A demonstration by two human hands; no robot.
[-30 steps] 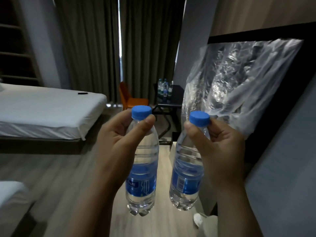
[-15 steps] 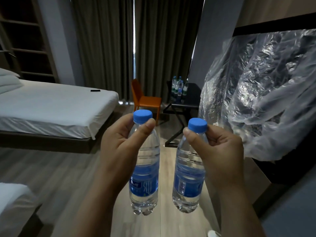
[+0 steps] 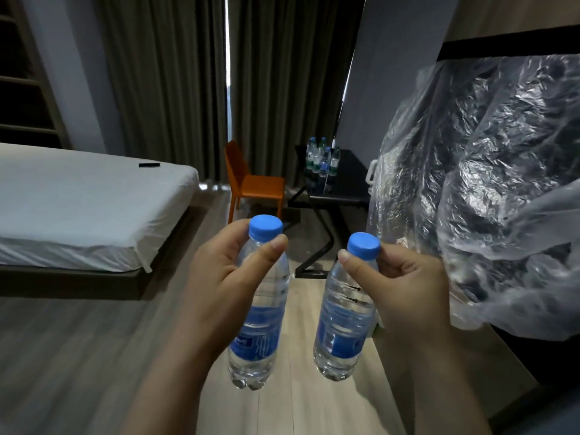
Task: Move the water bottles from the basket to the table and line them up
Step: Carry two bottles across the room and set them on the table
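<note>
Water bottles (image 3: pixel 260 309) hang upright over the floor (image 3: pixel 78 356) | left hand (image 3: pixel 219 284) and right hand (image 3: pixel 405 287) each pinch one below its cap (image 3: pixel 265 226) | I'd carry them plumb to the far bench (image 3: pixel 348 180), beside its standing bottles (image 3: pixel 323 160)

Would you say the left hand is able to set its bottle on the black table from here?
Probably not: the left hand holds its water bottle well short of the black table, with open floor between.

Dim overall; daylight slits between curtains (image 3: pixel 163 73); edges bow; far bottles (image 3: pixel 323 158) perhaps soft.
</note>
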